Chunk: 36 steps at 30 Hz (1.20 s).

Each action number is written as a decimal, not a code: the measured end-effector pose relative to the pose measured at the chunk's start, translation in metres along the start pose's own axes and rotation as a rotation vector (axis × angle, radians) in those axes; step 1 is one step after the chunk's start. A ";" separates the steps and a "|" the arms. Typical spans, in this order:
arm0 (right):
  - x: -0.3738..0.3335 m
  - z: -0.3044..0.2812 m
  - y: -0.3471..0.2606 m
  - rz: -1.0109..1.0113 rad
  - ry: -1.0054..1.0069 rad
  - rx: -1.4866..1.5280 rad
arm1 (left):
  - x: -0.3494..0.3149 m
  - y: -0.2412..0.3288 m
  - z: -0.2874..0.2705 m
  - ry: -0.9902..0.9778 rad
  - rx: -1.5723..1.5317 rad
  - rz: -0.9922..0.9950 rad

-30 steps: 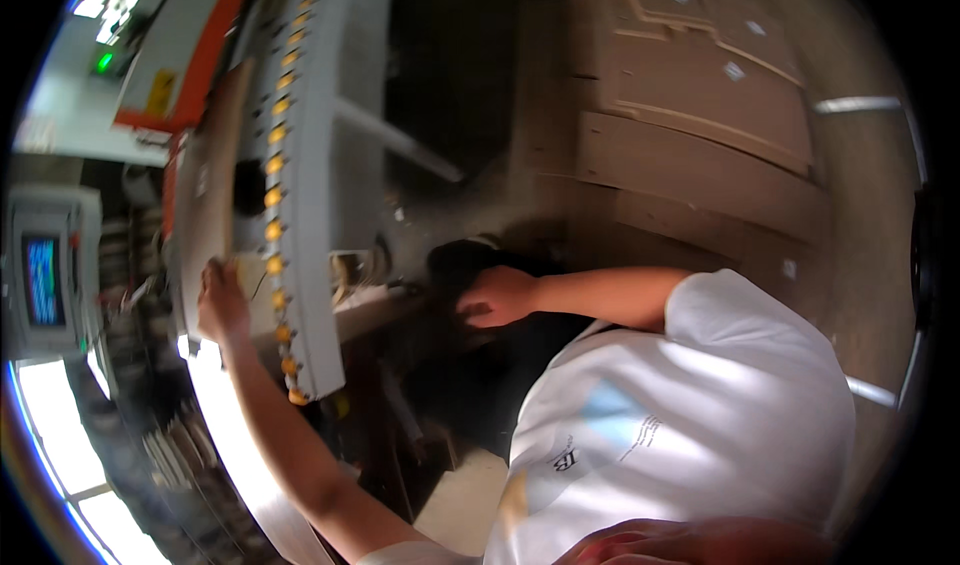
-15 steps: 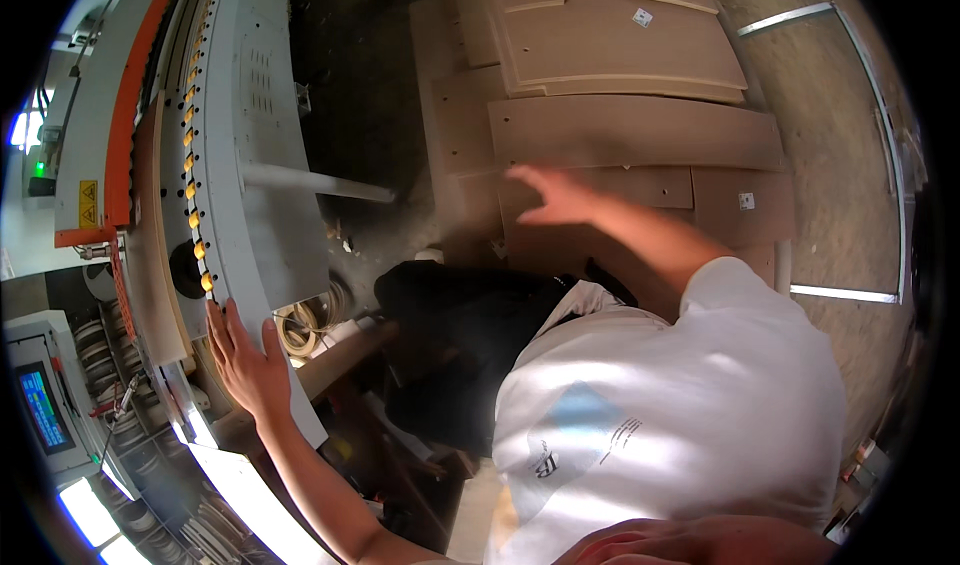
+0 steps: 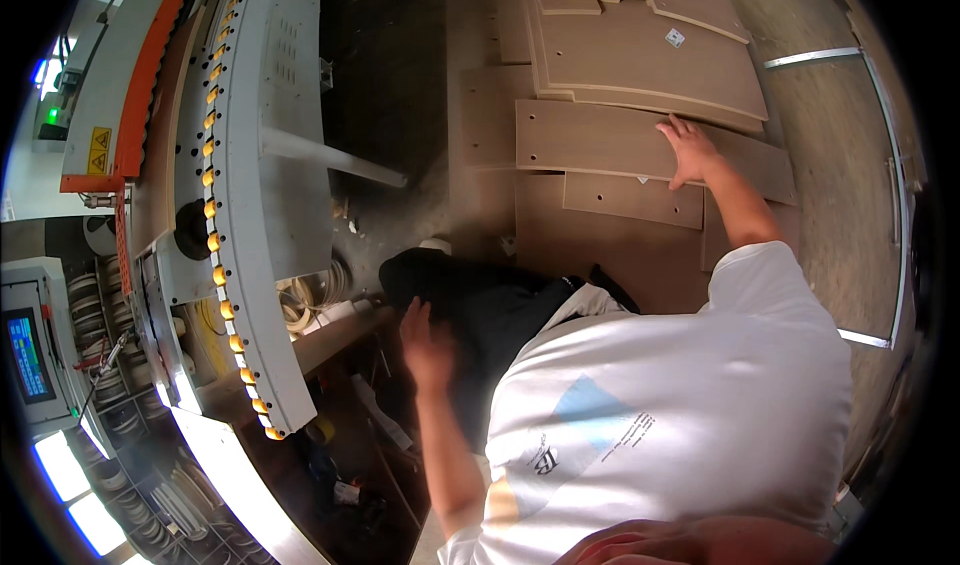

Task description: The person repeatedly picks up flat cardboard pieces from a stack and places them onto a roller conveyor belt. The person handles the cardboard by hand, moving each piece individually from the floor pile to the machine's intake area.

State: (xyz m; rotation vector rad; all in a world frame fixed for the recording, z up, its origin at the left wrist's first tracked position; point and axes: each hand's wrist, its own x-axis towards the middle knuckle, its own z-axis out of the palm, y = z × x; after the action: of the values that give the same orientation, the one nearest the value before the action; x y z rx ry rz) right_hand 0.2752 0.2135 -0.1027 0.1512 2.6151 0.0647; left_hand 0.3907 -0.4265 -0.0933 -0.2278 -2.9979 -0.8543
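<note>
Right hand: fingers spread over the long brown panel (image 3: 590, 137), the hand (image 3: 690, 151) toward its right part; I can't tell from here how firmly it touches.
Left hand: raised and blurred, the hand (image 3: 428, 350) with nothing visible in it, near the dark trousers (image 3: 470, 300).
Both hands: well apart from each other.
Long panel: lying tilted slightly down to the right among the stacked boards, two holes at its left end.
Stack around it: a bigger board (image 3: 650, 65) with a white label just above it, a shorter drilled strip (image 3: 625, 200) just below.
Machine: on the person's left, a grey rail with yellow rollers (image 3: 210, 210) beside an orange-edged housing (image 3: 148, 75).
Control screen: lit blue (image 3: 28, 355), at far left.
Under the rail: coiled pale banding (image 3: 300, 305).
</note>
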 end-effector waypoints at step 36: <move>-0.051 -0.200 -0.116 -0.253 0.796 0.522 | -0.002 0.113 -0.011 0.068 -0.894 -0.238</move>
State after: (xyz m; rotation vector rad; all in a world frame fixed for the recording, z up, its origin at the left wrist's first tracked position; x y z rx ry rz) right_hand 0.2085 0.0883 0.0872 -0.0442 3.3515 -0.8052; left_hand 0.4088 -0.3382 -0.0248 0.1606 -2.3871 -2.1094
